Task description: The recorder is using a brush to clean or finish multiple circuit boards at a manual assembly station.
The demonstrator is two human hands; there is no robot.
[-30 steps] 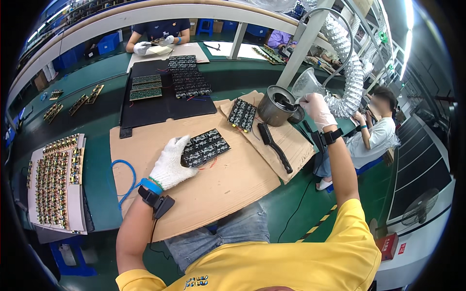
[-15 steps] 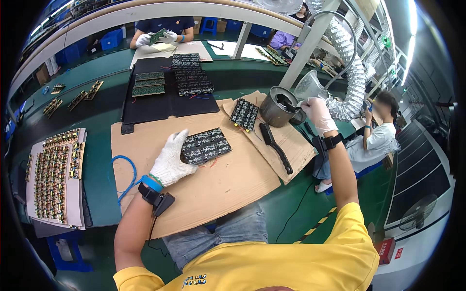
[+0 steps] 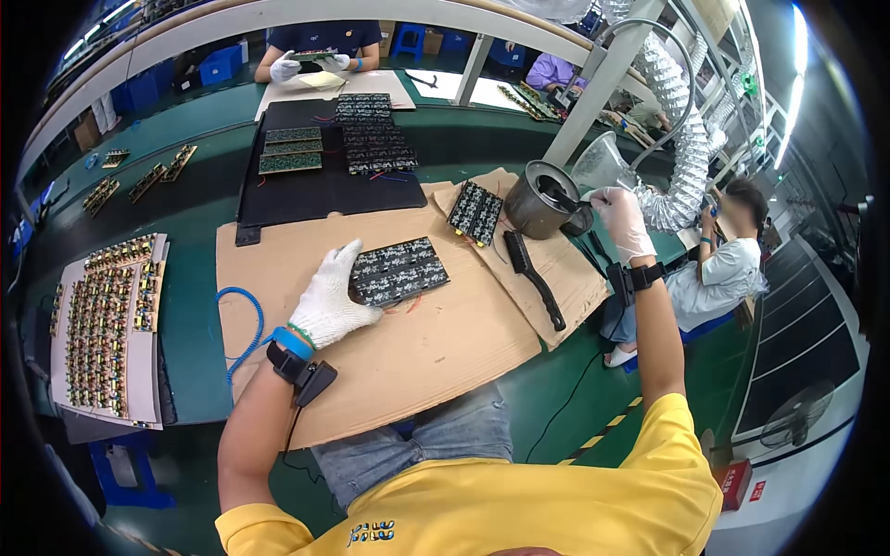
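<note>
My left hand (image 3: 332, 298), in a white glove, rests flat on the left edge of a black circuit board (image 3: 400, 270) lying on a sheet of brown cardboard (image 3: 436, 343). My right hand (image 3: 619, 215), also gloved, reaches out to the right and holds a dark brush handle (image 3: 567, 198) that dips into a round metal pot (image 3: 535, 199). A second black circuit board (image 3: 476, 211) lies tilted just left of the pot. A long black brush (image 3: 533, 278) lies on the cardboard between the boards and my right arm.
A black mat (image 3: 315, 185) farther back carries several circuit boards. A tray (image 3: 107, 324) of small boards sits at the left. A blue coiled cord (image 3: 243, 320) runs by my left wrist. One person works across the table, another sits at the right beside a silver duct hose (image 3: 681, 176).
My right hand has shifted slightly by the pot. The left hand stays on the circuit board.
</note>
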